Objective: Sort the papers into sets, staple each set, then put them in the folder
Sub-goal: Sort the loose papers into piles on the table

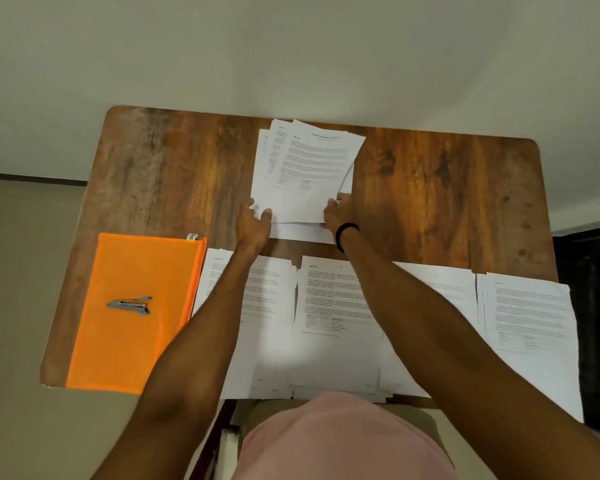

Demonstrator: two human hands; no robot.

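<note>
Across the bench (447, 188), your sorted piles (336, 299) line the near edge, the orange folder (132, 341) at their left. Sorting seems the step in hand: the loose stack (309, 168) lies fanned at the far middle, your left hand (255, 223) and right hand (338, 213) each pinching a near corner. Next, peel off one sheet and match its heading. The stapler (130, 304) rests on the folder. Your forearms (208, 323) hide some piles; print is unreadable.

Stapler (129, 304) on folder (118, 358) at table (430, 188) left; row of paper piles (336, 299) right of it, fanned stack (309, 161) behind.
</note>
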